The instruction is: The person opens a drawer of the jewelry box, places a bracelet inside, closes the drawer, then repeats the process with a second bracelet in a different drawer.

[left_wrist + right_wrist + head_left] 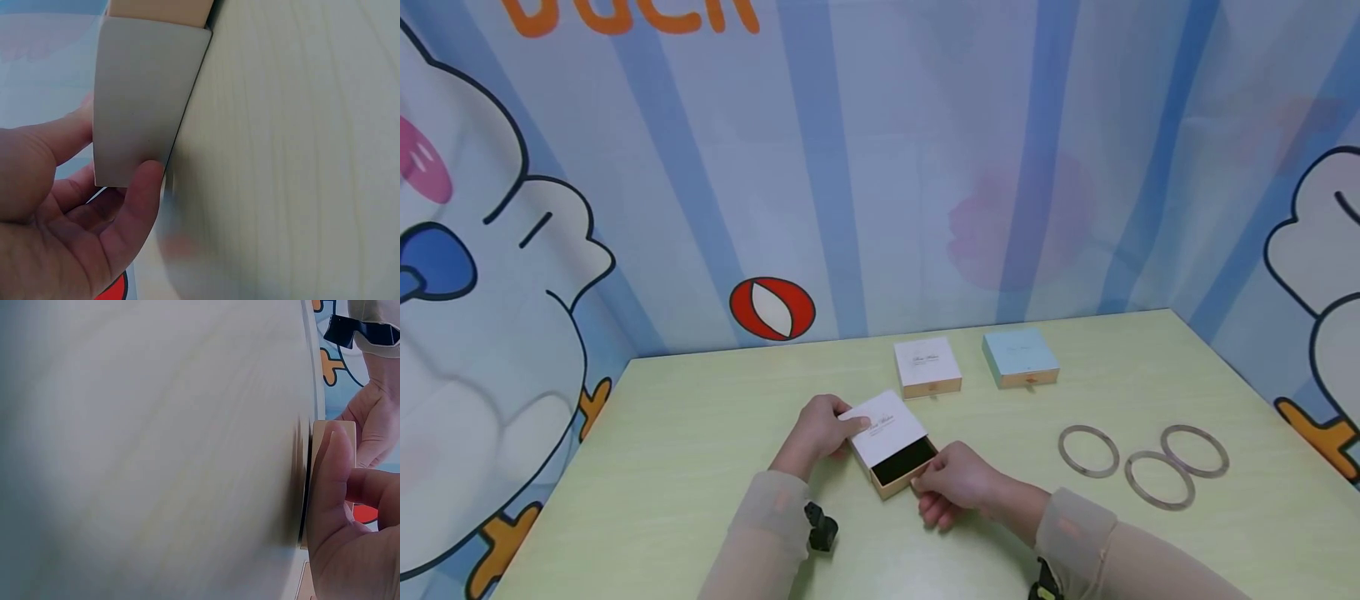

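A white drawer box (887, 429) with small lettering on its lid is partly pulled out, so the dark inside of its tan drawer (904, 463) shows. My left hand (822, 429) grips the white sleeve at its far left end, thumb on top; in the left wrist view its fingers curl around the sleeve (147, 94). At the drawer's front edge, my right hand (955, 483) pinches with curled fingers. The right wrist view has a digit lying along the drawer front (347, 434); any pull tab there is hidden by the hand.
A second white box (927, 362) and a light blue box (1021, 354), both closed, stand behind on the pale wooden table (700, 417). Three greyish rings (1088, 451) lie to the right, two of them touching or overlapping. A printed cloth backdrop (910, 167) rises behind the table.
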`<state>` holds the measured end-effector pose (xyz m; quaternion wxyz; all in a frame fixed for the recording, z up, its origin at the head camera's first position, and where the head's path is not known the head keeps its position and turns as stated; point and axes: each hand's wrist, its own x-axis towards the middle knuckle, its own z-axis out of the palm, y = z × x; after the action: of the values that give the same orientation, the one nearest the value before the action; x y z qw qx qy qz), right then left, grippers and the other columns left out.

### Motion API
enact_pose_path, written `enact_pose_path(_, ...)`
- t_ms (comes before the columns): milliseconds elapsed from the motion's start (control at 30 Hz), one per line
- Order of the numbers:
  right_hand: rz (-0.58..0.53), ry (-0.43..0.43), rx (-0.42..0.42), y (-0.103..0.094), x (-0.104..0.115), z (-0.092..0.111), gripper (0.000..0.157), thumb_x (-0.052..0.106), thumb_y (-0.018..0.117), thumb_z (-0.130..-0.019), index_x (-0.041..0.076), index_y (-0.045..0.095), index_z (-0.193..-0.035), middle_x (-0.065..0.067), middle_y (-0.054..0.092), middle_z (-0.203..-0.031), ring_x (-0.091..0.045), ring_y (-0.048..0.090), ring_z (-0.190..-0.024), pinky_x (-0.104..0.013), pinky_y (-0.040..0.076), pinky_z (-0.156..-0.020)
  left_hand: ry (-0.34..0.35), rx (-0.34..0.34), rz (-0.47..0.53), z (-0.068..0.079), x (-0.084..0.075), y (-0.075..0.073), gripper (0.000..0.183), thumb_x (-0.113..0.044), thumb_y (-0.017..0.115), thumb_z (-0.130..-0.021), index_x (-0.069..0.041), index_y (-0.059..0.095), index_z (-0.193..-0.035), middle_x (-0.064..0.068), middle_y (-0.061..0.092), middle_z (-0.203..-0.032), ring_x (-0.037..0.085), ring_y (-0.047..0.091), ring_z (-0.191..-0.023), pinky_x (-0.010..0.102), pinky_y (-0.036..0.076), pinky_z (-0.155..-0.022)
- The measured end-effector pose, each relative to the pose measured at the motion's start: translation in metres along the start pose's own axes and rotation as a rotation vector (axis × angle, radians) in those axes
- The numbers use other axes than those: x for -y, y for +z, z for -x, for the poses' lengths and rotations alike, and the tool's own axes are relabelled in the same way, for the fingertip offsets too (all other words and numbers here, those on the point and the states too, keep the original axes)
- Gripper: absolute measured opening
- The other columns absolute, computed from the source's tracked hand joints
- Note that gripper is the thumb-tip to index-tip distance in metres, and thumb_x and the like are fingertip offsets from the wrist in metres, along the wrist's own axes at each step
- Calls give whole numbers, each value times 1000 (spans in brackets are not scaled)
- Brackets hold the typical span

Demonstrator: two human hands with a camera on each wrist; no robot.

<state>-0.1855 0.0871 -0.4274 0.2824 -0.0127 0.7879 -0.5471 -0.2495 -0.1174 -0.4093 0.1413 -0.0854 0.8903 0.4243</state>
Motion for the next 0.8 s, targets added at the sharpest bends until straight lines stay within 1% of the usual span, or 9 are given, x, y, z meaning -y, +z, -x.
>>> enact_pose_path(267, 13, -5, -9, 1, 0, 4, 24, 12, 59, -92, -5, 66, -77, -4, 63, -59, -11, 61, -48, -26, 51, -46, -8, 0, -2, 1, -1, 0, 32, -26, 71, -85, -4, 59, -105, 9, 56, -91, 19, 53, -67, 26, 47, -56)
enact_pose_path(567, -3, 3, 9, -1, -2, 4, 23, 11, 58, -91, -4, 65, -75, -4, 64, -59, -10, 61, -48, -25, 52, -47, 1, 2, 2, 0, 0, -1, 31, -26, 71, -85, -3, 59, -104, 9, 57, -91, 19, 54, -66, 27, 47, -55)
enact_pose_path(800, -1, 6, 8, -1, -1, 9, 23, 11, 58, -91, -4, 65, -75, -4, 63, -59, -10, 61, -48, -26, 52, -47, 2, 1, 4, -1, 1, 0, 31, -26, 71, -85, -4, 59, -104, 9, 57, -91, 19, 54, -67, 26, 48, -56)
